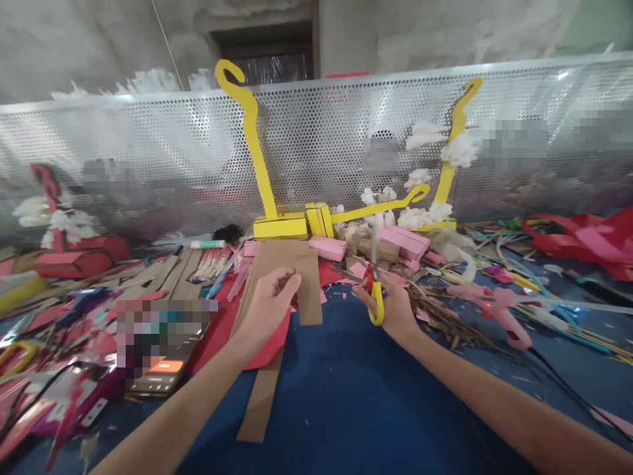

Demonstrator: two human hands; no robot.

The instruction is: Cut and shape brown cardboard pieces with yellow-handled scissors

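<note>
My left hand (274, 295) is closed, its fingers curled in front of a brown cardboard piece (310, 290); whatever is between the fingertips is hidden. My right hand (395, 307) grips scissors (377, 305) with yellow and red handles. One blade points up and is blurred; the other seems to point left, so the blades look spread. Under the cardboard and my left wrist lies a red sheet (270, 349). A narrow cardboard strip (260, 412) sticks out below it toward me. Small pink paper scraps are scattered between my hands.
Yellow hooked stands (257, 158) rise at the back before a perforated metal panel (316, 132). Pink boxes (405, 242) lie behind the scissors. On the right rests a pink glue gun (514, 320) with a black cord. A phone (165, 366) lies left; a red stand (74, 260) is beyond.
</note>
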